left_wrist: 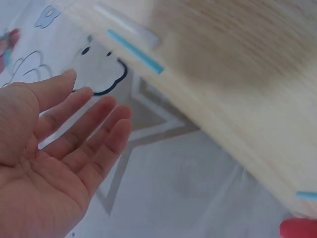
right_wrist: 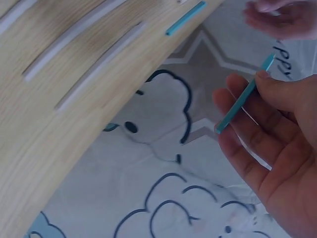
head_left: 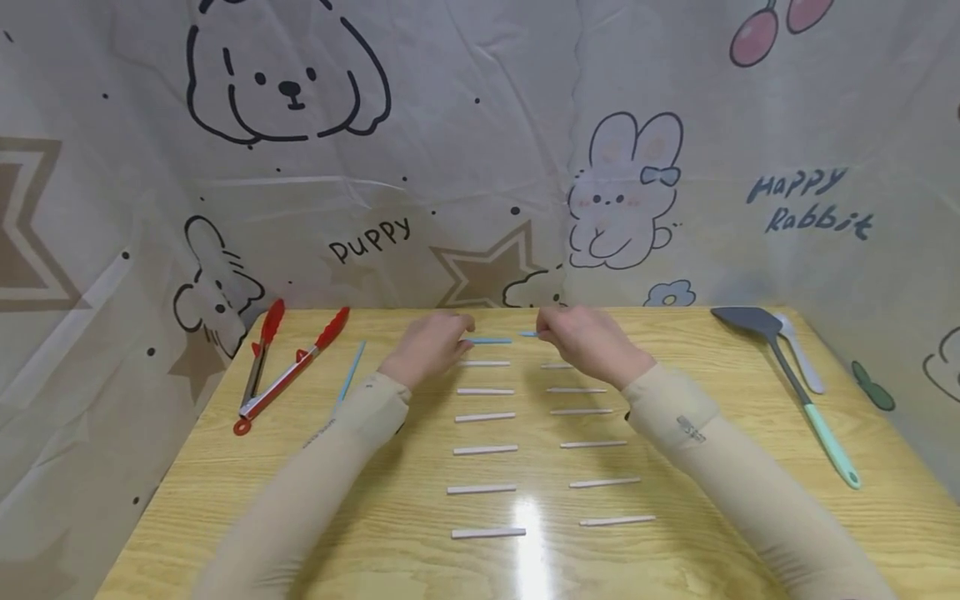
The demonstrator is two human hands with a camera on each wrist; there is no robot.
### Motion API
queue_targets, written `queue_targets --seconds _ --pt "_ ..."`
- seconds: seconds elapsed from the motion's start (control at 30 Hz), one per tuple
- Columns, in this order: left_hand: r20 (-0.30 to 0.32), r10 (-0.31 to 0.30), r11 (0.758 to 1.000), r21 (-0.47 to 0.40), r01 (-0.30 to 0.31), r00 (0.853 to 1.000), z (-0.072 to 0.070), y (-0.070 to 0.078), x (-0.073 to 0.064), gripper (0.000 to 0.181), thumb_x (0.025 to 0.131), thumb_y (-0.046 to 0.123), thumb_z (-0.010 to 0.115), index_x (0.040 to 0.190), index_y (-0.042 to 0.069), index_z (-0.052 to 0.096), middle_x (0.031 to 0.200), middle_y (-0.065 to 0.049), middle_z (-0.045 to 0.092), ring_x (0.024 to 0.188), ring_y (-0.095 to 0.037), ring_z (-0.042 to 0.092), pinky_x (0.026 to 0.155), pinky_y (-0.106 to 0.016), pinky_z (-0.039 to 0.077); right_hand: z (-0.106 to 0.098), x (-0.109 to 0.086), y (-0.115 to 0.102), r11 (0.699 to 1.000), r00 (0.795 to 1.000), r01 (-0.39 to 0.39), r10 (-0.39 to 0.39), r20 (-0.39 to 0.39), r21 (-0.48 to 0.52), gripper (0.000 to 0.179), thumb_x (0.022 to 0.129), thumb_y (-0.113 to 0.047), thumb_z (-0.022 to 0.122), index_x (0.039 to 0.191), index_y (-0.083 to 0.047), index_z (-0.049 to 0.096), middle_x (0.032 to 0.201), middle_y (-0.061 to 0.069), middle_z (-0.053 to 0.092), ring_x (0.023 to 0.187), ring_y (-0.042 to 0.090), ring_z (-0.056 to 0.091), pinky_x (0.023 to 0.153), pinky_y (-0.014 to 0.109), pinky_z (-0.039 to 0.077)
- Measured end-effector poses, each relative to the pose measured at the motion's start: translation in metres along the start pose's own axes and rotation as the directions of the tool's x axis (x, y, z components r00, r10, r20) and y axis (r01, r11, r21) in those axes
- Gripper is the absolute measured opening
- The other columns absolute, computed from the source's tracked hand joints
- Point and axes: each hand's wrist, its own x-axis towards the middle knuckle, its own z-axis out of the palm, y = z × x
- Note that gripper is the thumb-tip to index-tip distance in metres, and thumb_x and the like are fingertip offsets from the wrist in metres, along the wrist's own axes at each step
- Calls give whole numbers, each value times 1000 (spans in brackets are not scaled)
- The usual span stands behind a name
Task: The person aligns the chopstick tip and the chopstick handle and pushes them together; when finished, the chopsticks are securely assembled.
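Observation:
Near the table's back edge, my right hand (head_left: 588,337) pinches a slim blue stick (right_wrist: 237,104) between thumb and fingers; it has a pointed end. My left hand (left_wrist: 64,144) has loosely spread fingers and an empty palm in the left wrist view. Just right of its fingertips, a second blue stick (head_left: 491,340) lies at the top of the left column. Below it run several white sticks (head_left: 486,391), laid crosswise one under another. A matching column of white sticks (head_left: 592,444) stretches down below my right hand.
On the left lie red-tipped tongs (head_left: 292,377), spread wide, and another blue stick (head_left: 349,375) beside my left sleeve. A grey spatula (head_left: 780,358) with a mint handle lies at the right, with a pale utensil (head_left: 802,354) alongside. A printed cloth (head_left: 480,183) hangs behind the table.

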Motion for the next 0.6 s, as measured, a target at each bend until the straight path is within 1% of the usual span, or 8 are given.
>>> queue_targets --seconds 0.07,0.2,0.27,0.33,0.5,0.53,0.6 --pt "23 8 1000 4 -8 1000 6 1 6 31 97 19 67 125 6 64 119 -10 67 101 -23 65 84 -36 54 -2 0 -6 1000 1000 6 -6 3 0 9 96 -10 66 89 -10 60 76 -3 59 58 10 49 54 28 47" --pt "98 27 1000 1 -27 995 16 3 19 29 97 15 65 125 6 64 119 -9 67 102 -23 64 89 -36 51 -5 -1 -14 1000 1000 19 -19 6 -12 9 96 -9 65 89 -10 59 77 -3 58 59 9 49 54 27 47" --pt "131 34 999 9 -36 991 19 5 25 28 97 14 64 124 7 65 117 -8 67 102 -23 64 89 -36 51 -6 -1 -18 999 1000 29 -29 8 -23 8 96 -10 65 90 -10 59 77 -4 59 58 9 49 53 27 47" --pt "152 25 1000 12 -27 988 22 7 31 28 98 13 63 125 8 65 117 -8 67 102 -23 63 87 -35 51 -5 -1 -21 999 999 35 -35 14 -30 8 97 -12 64 90 -11 59 76 -5 59 58 8 49 52 28 47" --pt "164 -7 1000 29 2 986 26 10 45 32 97 11 64 129 10 64 122 -7 65 109 -22 61 90 -35 51 -2 -3 -23 999 999 40 -40 19 -14 10 97 -12 64 90 -13 58 74 -8 56 56 8 46 49 28 44" --pt "164 -12 999 35 7 986 27 10 47 31 97 11 64 127 10 65 122 -7 65 109 -22 61 90 -35 51 -2 -3 -23 999 999 44 -44 15 -12 11 97 -12 64 89 -13 57 73 -8 55 55 8 45 48 28 44" --pt "161 -22 999 51 14 987 30 9 53 24 95 11 66 120 10 69 116 -6 67 104 -21 62 87 -33 52 -2 -4 -22 998 999 54 -54 3 -14 12 97 -11 64 88 -13 56 72 -7 54 55 8 43 48 27 43"
